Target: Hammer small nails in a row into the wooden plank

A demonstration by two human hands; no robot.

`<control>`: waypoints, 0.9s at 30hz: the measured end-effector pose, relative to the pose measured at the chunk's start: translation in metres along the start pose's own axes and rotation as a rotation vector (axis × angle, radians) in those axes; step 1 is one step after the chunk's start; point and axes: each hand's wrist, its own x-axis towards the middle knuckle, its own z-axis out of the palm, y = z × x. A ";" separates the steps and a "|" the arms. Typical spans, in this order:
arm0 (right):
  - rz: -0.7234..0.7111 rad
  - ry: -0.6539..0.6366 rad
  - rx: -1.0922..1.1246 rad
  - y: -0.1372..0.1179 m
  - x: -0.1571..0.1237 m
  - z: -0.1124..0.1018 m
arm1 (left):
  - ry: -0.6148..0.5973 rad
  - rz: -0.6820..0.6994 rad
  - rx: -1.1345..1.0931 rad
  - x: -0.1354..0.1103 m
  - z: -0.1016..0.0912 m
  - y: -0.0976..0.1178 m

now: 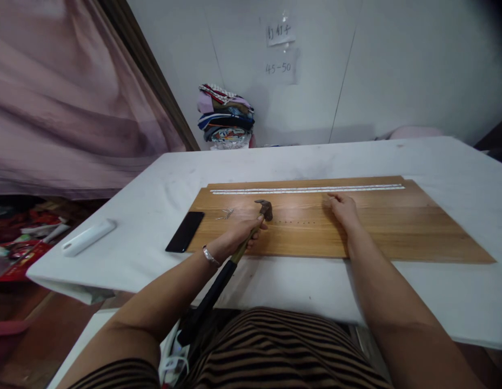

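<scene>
Head-worn view facing forward and down across a white-covered tabletop (449, 167).
The lens sits close above the brown-and-black striped shirt (287, 346) at the bottom edge, with the bare left forearm (173, 286) and right forearm (376, 270) stretched away from it; the long brown wooden board (413, 232) lies mid-view, and the flat pale-grey wall (396, 70) closes the top.

The board (307, 240) is smooth wood, the hammer head (267, 209) dull metal.
</scene>
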 end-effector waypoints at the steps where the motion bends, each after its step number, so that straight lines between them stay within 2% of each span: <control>1: 0.015 0.009 0.001 -0.001 0.000 0.000 | 0.000 0.001 0.000 0.000 0.000 0.000; 11: 0.087 0.042 0.020 -0.008 -0.002 0.001 | -0.033 0.021 -0.041 0.000 -0.001 0.003; 27: 0.076 0.040 0.015 -0.008 -0.002 -0.001 | -0.013 0.027 0.002 0.003 -0.001 -0.002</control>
